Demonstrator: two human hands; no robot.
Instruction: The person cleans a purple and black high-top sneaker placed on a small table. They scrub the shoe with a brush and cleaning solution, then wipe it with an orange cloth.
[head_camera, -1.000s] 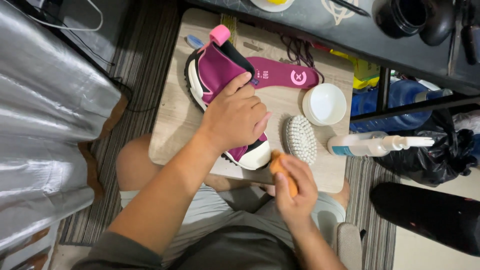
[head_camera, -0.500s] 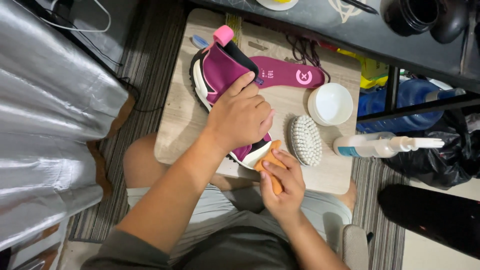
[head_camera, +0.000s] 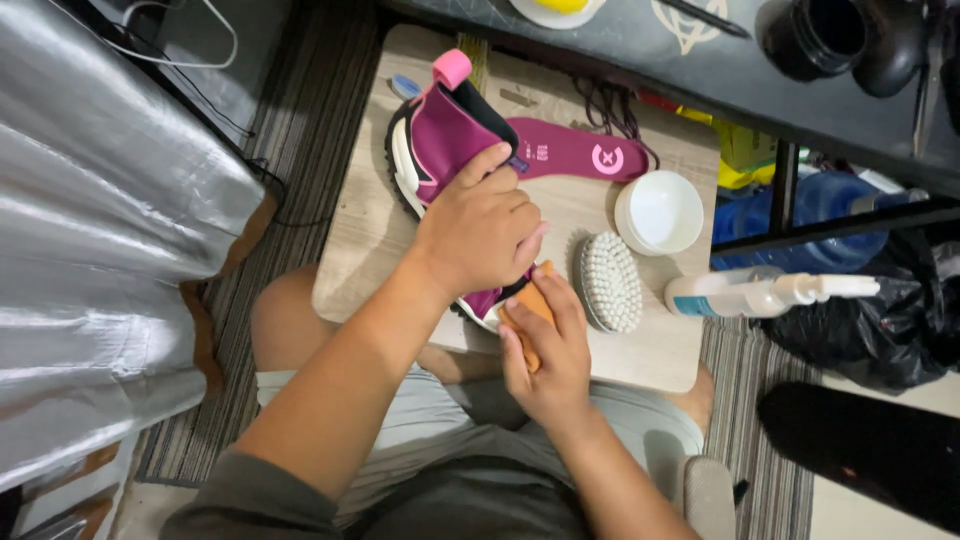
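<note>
A magenta shoe (head_camera: 445, 140) with a white sole and a pink heel tab lies on a small wooden table (head_camera: 360, 240) over my lap. My left hand (head_camera: 480, 235) presses down on the shoe's front and covers it. My right hand (head_camera: 545, 350) grips an orange wooden-handled brush (head_camera: 537, 305) and holds it against the shoe's toe at the table's near edge. The brush head is hidden behind my fingers.
A magenta insole (head_camera: 580, 155) lies beside the shoe. A white bowl (head_camera: 660, 212), a white-bristled brush (head_camera: 610, 282) lying bristles up, and a white spray bottle (head_camera: 755, 293) sit to the right. Dark laces, a grey shelf and black bags lie beyond.
My right hand has carried the orange brush up from the table's edge to the shoe's toe. My left hand has stayed pressed on the shoe.
</note>
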